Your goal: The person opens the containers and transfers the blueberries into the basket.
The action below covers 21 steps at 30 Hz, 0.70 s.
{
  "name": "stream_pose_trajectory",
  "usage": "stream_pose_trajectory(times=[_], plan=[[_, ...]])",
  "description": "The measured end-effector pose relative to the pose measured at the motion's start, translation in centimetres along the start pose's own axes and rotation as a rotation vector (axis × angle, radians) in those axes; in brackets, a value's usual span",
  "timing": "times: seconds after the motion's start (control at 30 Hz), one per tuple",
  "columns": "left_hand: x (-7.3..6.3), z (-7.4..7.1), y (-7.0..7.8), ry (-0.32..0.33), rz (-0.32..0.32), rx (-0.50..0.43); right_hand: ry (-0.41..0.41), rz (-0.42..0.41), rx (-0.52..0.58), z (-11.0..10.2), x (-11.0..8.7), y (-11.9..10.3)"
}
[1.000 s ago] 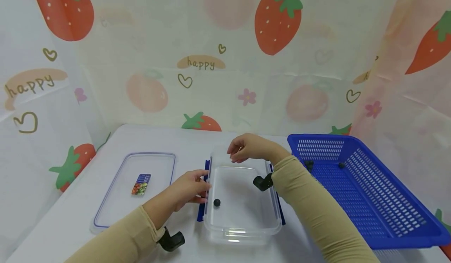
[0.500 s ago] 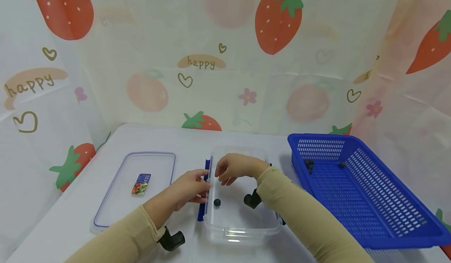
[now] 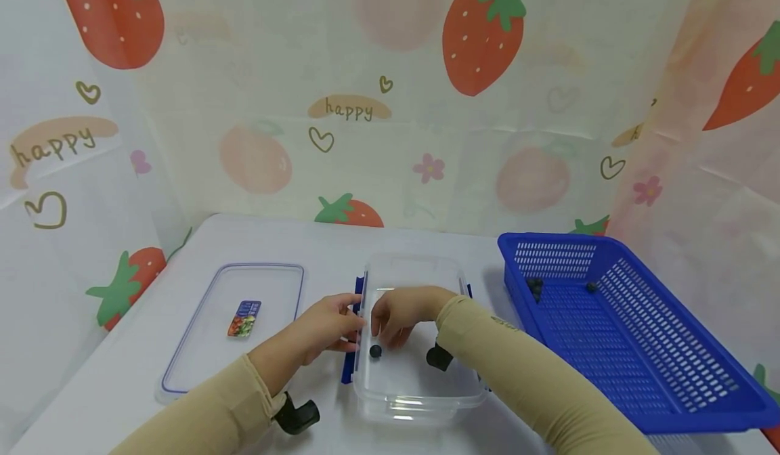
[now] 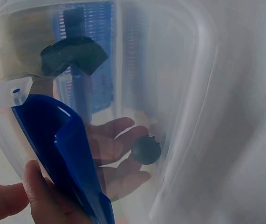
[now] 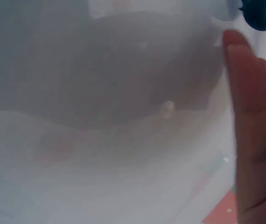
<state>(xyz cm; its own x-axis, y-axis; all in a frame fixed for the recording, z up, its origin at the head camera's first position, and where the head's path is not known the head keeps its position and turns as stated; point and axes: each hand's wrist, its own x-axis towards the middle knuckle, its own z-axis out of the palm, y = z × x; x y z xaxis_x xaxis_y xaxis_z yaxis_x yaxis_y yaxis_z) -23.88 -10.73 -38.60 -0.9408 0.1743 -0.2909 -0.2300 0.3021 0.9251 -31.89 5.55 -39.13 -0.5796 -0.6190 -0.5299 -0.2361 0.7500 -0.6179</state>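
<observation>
A dark blueberry (image 3: 375, 351) lies inside a clear plastic box (image 3: 420, 399), near its left wall. My right hand (image 3: 405, 314) reaches down into the box, fingers bent and apart just beyond the berry. Through the clear wall, the left wrist view shows those fingers (image 4: 119, 140) right beside the blueberry (image 4: 146, 150). The right wrist view has a fingertip close to the berry (image 5: 259, 14), with no fruit between the fingers. My left hand (image 3: 326, 326) holds the box's left side, thumb and fingers at the rim and its lowered blue latch (image 4: 72, 149).
To the left lies a clear lid (image 3: 204, 319) with a blue seal and a colourful label (image 3: 244, 319). At the right stands a blue perforated basket (image 3: 658, 347) with a few dark berries (image 3: 535, 287). A strawberry-print curtain (image 3: 390, 157) surrounds the white table (image 3: 329, 245).
My right hand has come from above the box's far part, moving nearer and lower into the box towards the blueberry. The left hand and the box have stayed in place.
</observation>
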Motion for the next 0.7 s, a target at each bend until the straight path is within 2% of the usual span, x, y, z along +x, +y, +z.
stream_pose_trajectory(times=[0.23, 0.4, 0.53, 0.7], plan=[[0.08, 0.01, -0.09, -0.006, 0.003, -0.003, -0.089, -0.013, 0.017, 0.32, 0.24, 0.25], [0.09, -0.02, -0.13, -0.013, 0.006, -0.009, -0.114, -0.063, 0.017, 0.48, 0.52, 0.33], [0.08, -0.02, -0.14, -0.013, 0.005, -0.014, -0.085, -0.087, 0.006, 0.47, 0.72, 0.45], [0.08, 0.05, -0.14, -0.006, 0.003, -0.017, 0.018, -0.092, -0.062, -0.02, 0.76, 0.49]])
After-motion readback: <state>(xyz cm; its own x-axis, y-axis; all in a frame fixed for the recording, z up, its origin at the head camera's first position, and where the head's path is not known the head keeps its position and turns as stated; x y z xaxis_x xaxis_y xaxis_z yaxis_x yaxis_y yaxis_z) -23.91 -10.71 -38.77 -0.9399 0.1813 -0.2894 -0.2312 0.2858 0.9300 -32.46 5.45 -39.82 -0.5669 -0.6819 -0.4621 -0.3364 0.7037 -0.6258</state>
